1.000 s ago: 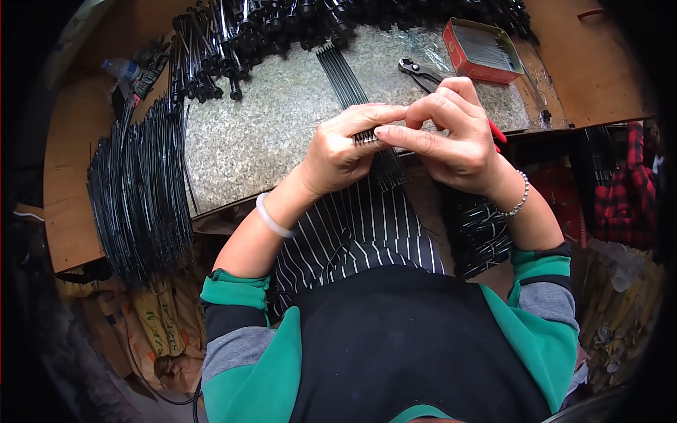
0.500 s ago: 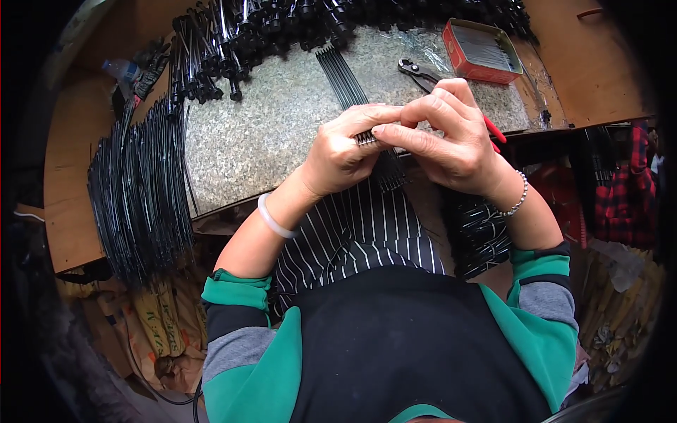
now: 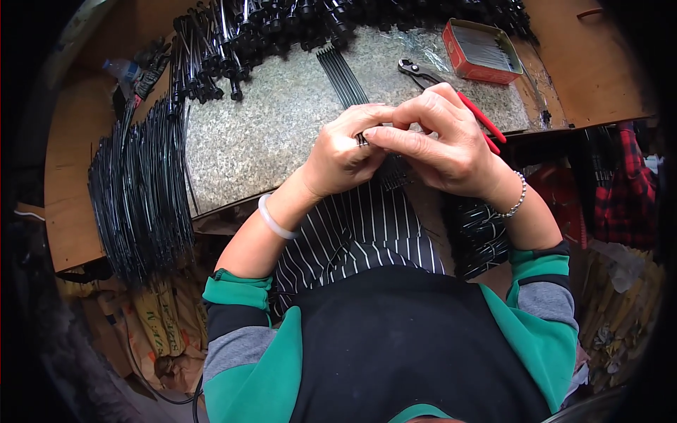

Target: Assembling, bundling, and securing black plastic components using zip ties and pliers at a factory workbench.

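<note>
My left hand (image 3: pixel 350 149) is closed around a flat row of thin black rods (image 3: pixel 342 72), whose far ends lie on the speckled stone board (image 3: pixel 243 151). The rods' near ends come out below my hands, over the striped apron (image 3: pixel 363 222). A few small shiny pieces (image 3: pixel 362 139) show between my left thumb and fingers. My right hand (image 3: pixel 448 141) is bent over the same spot, its thumb tip touching beside those pieces. Its fingers are pinched together, and what they hold, if anything, is hidden. Just beyond it lie pliers with red handles (image 3: pixel 479 116).
A red tin (image 3: pixel 486 72) of thin silvery pins stands at the far right of the board. Black rods with knobbed ends (image 3: pixel 282 25) are heaped along the back. A thick bundle of long black strands (image 3: pixel 141 194) hangs over the table's left edge.
My right hand has shifted slightly left and curled closer to my left hand. Fewer shiny pieces show now, and more of the pliers' red handles is uncovered. My left hand stays in place.
</note>
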`<state>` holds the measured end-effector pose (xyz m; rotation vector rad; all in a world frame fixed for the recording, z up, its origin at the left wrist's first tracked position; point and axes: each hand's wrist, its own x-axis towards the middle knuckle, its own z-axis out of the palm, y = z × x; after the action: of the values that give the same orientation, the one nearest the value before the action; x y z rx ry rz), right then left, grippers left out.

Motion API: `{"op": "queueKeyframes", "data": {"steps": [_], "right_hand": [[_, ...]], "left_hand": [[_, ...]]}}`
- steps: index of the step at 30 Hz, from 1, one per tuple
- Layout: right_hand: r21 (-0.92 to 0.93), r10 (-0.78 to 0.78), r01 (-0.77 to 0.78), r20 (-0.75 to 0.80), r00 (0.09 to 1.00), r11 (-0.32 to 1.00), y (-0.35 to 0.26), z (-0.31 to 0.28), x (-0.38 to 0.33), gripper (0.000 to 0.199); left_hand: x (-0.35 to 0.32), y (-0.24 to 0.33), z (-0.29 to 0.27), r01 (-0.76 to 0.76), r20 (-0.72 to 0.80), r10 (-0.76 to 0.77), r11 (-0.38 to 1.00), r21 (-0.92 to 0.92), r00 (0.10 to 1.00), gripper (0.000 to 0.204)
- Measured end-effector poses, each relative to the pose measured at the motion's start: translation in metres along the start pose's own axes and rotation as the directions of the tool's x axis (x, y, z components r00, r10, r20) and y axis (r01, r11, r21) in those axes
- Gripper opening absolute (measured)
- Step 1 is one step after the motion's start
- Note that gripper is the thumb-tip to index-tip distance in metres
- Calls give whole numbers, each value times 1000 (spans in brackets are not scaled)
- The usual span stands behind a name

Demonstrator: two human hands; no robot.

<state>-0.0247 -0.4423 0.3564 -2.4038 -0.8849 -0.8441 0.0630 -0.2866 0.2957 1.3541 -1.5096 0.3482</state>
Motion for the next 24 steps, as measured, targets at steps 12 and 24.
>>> {"op": "queueKeyframes", "data": {"steps": [12, 24], "right_hand": [[230, 210, -271, 258, 943, 935, -22, -14, -7, 21], [-413, 751, -653, 130, 647, 635, 161, -59, -52, 16]], "left_hand": [[-16, 4, -12, 354, 407, -388, 922, 159, 827, 65], [-28, 37, 14, 51, 577, -348, 883, 467, 739, 90]]}}
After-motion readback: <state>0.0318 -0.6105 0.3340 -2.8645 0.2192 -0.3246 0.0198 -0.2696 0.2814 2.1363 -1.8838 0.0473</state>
